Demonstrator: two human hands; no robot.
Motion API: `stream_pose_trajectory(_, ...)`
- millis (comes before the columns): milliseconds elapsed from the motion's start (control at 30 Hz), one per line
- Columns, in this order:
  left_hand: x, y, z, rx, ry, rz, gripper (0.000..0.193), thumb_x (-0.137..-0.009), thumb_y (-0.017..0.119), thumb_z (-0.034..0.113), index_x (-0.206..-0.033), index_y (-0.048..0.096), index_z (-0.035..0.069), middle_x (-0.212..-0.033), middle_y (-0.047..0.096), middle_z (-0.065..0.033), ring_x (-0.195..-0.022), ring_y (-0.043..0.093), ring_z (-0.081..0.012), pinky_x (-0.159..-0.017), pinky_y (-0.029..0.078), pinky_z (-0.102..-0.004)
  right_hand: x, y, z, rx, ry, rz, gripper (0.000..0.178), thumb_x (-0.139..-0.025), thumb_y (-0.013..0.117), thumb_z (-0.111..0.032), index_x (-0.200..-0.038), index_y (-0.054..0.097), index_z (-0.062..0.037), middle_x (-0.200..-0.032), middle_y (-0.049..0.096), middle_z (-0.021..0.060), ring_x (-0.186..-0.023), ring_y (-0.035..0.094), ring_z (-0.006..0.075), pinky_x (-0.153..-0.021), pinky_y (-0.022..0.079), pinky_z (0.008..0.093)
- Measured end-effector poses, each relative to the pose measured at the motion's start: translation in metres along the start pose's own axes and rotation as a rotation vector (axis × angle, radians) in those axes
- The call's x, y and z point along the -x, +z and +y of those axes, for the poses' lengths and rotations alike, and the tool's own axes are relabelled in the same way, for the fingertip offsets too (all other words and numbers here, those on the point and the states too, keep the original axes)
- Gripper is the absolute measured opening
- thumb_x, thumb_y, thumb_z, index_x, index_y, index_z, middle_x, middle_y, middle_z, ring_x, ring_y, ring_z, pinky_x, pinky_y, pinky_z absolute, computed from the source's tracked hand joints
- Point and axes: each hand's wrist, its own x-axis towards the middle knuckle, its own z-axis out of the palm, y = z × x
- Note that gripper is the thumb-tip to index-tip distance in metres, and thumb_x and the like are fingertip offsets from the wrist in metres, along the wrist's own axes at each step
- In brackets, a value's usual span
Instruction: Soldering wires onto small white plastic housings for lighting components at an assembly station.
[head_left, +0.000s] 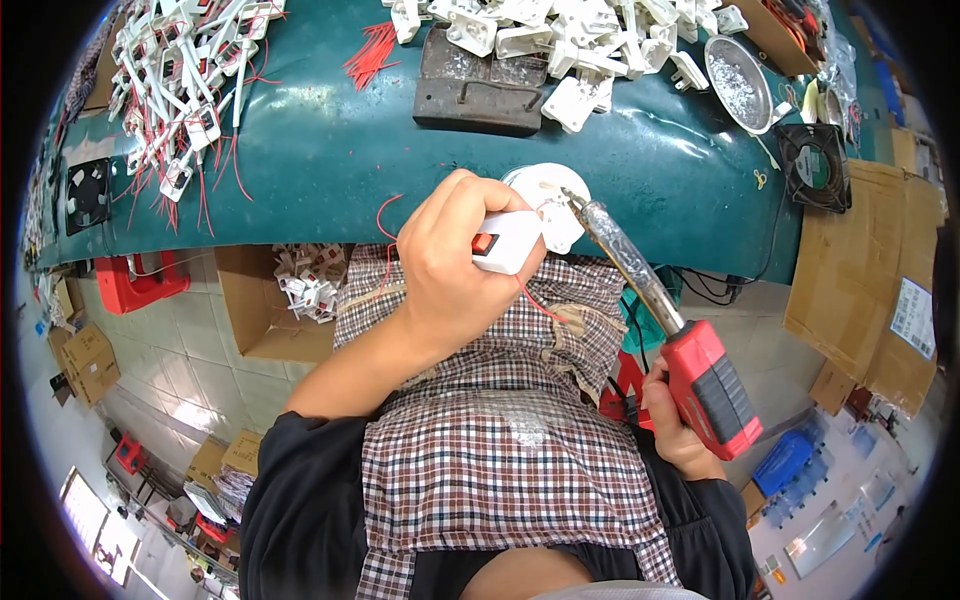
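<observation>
My left hand (447,245) is closed around a white plastic housing (515,243) with a small red rocker switch (485,243). Thin red wires (540,305) trail from it on both sides. My right hand (676,425) grips the red and black handle of a soldering iron (640,268), whose long metal barrel points up and left. Its tip is just right of the housing, over a white round piece (572,183) at the table's front edge. Whether the tip touches anything is too small to tell.
Wired white housings (190,90) are heaped at the far left, beside loose red wires (373,52). A dark metal block (478,105) stands before more white parts (590,45). At right are a metal dish (715,60) and a black fan (815,165); below left, a cardboard box (238,300).
</observation>
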Motion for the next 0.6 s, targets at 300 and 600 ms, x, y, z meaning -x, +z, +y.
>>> stream_pose_trajectory(300,0.001,0.002,-0.002,-0.003,0.010,0.004,0.026,-0.076,0.083,-0.001,-0.086,0.060,0.005,-0.078,0.061,-0.0051,-0.062,0.055,-0.0144,-0.055,0.041,-0.0274,-0.016,0.006,-0.008,0.001,-0.131,0.004,0.026,-0.073,0.076,0.002,-0.096,0.065,0.0019,-0.083,0.063,0.0127,-0.068,0.064,0.0269,-0.062,0.052,0.0344)
stream_pose_trajectory(600,0.000,0.002,-0.001,-0.008,-0.003,-0.007,0.026,-0.075,0.083,-0.002,-0.086,0.060,0.005,-0.078,0.061,-0.0060,-0.063,0.057,-0.0158,-0.056,0.043,-0.0282,-0.022,0.009,-0.015,-0.050,-0.043,0.010,0.020,-0.073,0.076,0.005,-0.090,0.066,0.0017,-0.080,0.062,0.0117,-0.065,0.064,0.0259,-0.059,0.051,0.0327)
